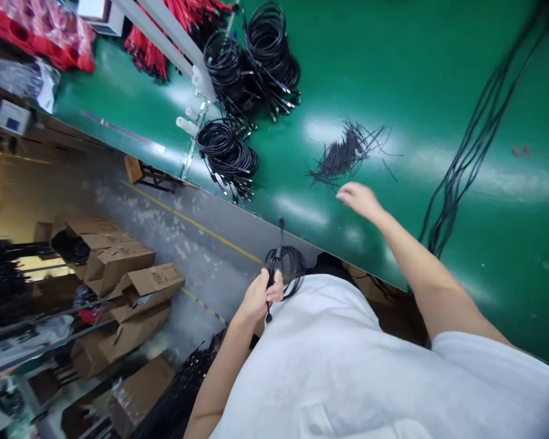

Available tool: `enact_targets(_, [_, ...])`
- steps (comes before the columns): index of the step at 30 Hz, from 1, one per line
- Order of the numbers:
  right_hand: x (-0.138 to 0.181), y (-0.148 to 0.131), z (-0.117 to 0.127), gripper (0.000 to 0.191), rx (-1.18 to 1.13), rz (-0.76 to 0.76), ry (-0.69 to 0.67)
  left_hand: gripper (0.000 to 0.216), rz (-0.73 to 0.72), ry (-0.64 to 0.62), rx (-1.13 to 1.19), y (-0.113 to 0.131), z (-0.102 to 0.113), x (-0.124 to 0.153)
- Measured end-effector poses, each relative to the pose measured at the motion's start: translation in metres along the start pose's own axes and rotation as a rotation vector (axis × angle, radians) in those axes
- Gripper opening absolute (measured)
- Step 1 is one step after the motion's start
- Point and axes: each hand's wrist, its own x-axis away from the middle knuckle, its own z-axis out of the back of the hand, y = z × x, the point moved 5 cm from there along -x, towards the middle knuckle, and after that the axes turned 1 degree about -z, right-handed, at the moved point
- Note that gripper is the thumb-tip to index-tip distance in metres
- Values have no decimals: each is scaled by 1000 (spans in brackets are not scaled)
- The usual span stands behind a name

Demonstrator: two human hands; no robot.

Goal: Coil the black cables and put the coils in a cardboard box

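My left hand (258,296) is closed around a coiled black cable (291,261), held in front of my white shirt beside the table's edge. One end of the cable sticks up above the coil, and another hangs below my fingers. Over the green table my right hand (359,200) is at the near side of a pile of thin black twist ties (343,152). Its fingers are drawn together at the tips; whether a tie is between them is too small to make out.
Bundles of coiled black cables (226,146) lie on the green table (393,73) to the left, near a white upright frame (165,36). Long loose black cables (476,134) trail across the right side. Red cables (146,52) sit farther back. Cardboard boxes (149,283) stand on the floor.
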Motion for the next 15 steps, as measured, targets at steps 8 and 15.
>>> enact_targets(8, [-13,136,88,59,196,-112,369,58,-43,305,8,-17,20,-3])
enact_targets(15, [5,145,95,43,202,-114,411,60,-55,223,-163,-28,21,-46])
